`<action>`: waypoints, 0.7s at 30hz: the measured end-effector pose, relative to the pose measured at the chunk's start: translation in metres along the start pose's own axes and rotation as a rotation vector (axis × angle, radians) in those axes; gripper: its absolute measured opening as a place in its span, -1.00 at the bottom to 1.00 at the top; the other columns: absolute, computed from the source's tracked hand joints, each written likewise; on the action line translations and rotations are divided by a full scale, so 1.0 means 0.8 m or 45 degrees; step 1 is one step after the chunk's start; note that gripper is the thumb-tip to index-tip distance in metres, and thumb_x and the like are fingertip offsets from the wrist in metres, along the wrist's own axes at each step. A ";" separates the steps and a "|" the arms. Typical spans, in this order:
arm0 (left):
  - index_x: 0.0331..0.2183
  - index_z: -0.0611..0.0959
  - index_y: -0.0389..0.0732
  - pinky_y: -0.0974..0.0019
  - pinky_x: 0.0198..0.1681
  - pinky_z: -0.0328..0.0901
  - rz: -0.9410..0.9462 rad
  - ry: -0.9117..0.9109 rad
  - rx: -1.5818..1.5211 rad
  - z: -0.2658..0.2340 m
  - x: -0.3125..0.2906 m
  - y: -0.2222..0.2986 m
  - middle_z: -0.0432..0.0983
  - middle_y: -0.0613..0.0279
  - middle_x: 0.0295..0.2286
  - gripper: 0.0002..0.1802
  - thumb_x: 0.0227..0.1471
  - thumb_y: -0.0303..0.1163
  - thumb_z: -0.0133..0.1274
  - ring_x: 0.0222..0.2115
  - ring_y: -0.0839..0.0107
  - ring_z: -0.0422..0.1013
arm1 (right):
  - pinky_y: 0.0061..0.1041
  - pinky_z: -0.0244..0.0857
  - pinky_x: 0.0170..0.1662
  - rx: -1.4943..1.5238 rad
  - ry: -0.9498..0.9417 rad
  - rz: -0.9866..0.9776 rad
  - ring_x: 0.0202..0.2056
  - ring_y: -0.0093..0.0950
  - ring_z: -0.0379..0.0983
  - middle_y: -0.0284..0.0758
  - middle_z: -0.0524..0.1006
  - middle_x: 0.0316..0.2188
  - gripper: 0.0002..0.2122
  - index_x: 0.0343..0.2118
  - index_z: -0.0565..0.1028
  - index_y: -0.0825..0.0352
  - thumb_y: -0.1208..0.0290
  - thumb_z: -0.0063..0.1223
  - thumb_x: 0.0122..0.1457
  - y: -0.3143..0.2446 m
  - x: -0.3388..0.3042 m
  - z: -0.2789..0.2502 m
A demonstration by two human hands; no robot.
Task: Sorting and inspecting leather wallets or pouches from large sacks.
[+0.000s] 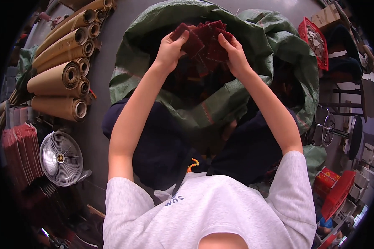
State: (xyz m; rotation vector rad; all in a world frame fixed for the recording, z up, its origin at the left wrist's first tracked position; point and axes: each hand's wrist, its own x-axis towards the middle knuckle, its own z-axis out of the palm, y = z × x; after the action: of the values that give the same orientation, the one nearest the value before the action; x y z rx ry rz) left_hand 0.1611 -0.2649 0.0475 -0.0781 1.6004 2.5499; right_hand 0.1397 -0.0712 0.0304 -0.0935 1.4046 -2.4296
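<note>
Several dark red fabric pieces with ragged edges are fanned out between my two hands, above an opened green woven sack. My left hand pinches the pieces on the left, thumb on top. On the other side, my right hand grips a piece the same way, its thumb pressed on the cloth. Whether all the pieces are separate or partly joined I cannot tell. Below them the sack's inside is dark, and its contents show only dimly.
Brown paper-wrapped rolls are stacked at the left, above a metal fan and a pile of red sheets. At the far right stands a red basket of small pale pieces. A round stool and another red basket lie nearer.
</note>
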 end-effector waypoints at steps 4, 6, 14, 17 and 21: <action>-0.08 0.40 -0.26 0.25 -0.09 0.32 -0.005 0.299 -0.124 -0.040 0.014 0.009 0.47 0.09 -0.22 -0.68 0.10 -0.42 -0.09 -0.20 0.34 0.41 | -0.50 0.35 -0.17 0.049 0.119 0.050 -0.22 -0.55 0.42 -0.40 0.48 -0.24 -0.71 -0.11 0.37 0.25 0.27 0.01 0.14 -0.020 -0.003 0.000; 0.07 0.21 -0.20 0.22 -0.03 0.26 -0.060 0.266 0.209 -0.044 0.010 0.021 0.41 -0.01 -0.15 -0.46 0.06 -0.42 -0.04 -0.13 0.26 0.37 | -0.50 0.35 -0.17 0.038 0.130 0.116 -0.21 -0.53 0.42 -0.40 0.47 -0.21 -0.69 -0.10 0.36 0.25 0.26 0.01 0.13 -0.036 -0.003 -0.009; -0.07 0.39 -0.35 0.34 -0.11 0.28 0.086 -0.160 0.987 -0.023 0.016 -0.003 0.45 -0.01 -0.19 -0.30 -0.18 -0.14 0.22 -0.16 0.27 0.40 | -0.58 0.30 -0.12 -0.237 -0.236 0.056 -0.14 -0.58 0.37 -0.38 0.44 -0.17 -0.61 0.00 0.30 0.28 0.38 0.06 0.10 -0.022 0.003 -0.002; -0.33 0.47 -0.30 0.45 -0.33 0.30 0.136 -0.145 1.150 -0.015 0.013 0.005 0.48 0.23 -0.43 -0.59 -0.14 -0.23 0.21 -0.41 0.52 0.41 | -0.56 0.35 -0.19 -0.404 -0.054 -0.172 -0.26 -0.58 0.43 -0.38 0.49 -0.30 -0.64 -0.08 0.34 0.36 0.39 0.10 0.06 -0.014 0.008 -0.001; -0.31 0.37 -0.25 0.48 -0.37 0.31 0.058 -0.233 0.991 -0.028 0.018 0.014 0.41 0.30 -0.39 -0.71 -0.01 -0.33 0.09 -0.38 0.60 0.36 | -0.56 0.34 -0.20 -0.267 0.263 -0.092 -0.30 -0.56 0.44 -0.34 0.50 -0.31 -0.65 -0.13 0.36 0.36 0.38 0.14 0.03 -0.019 0.017 -0.014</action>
State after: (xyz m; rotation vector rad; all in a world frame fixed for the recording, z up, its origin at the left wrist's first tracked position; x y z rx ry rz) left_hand 0.1444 -0.2886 0.0462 0.2599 2.3768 1.7187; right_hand 0.1202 -0.0591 0.0361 0.0611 1.7732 -2.3982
